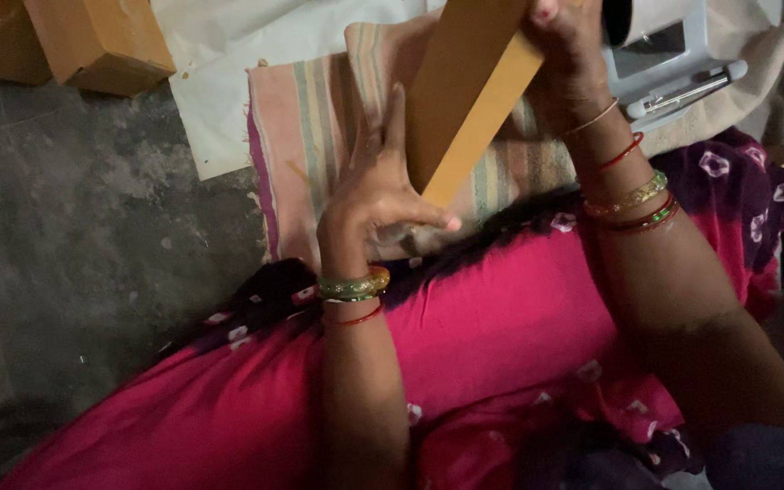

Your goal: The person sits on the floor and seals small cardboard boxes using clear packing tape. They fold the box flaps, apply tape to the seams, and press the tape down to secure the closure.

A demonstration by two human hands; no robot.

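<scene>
The person holds a long, flat brown cardboard box (469, 91) up over a striped cloth (310, 136). The right hand (566, 54) grips the top end of the box with closed fingers. The left hand (378, 195) is open, its fingers spread, its palm against the low end of the box.

It looks like the box is being folded or pressed into shape. Next, the low end likely needs a firm, careful push.

The box is smooth and stiff. The cloth under it is soft, with pink and tan stripes. Another brown box (97, 41) sits far to the left of the cloth, on the rough grey floor (93, 227).
</scene>
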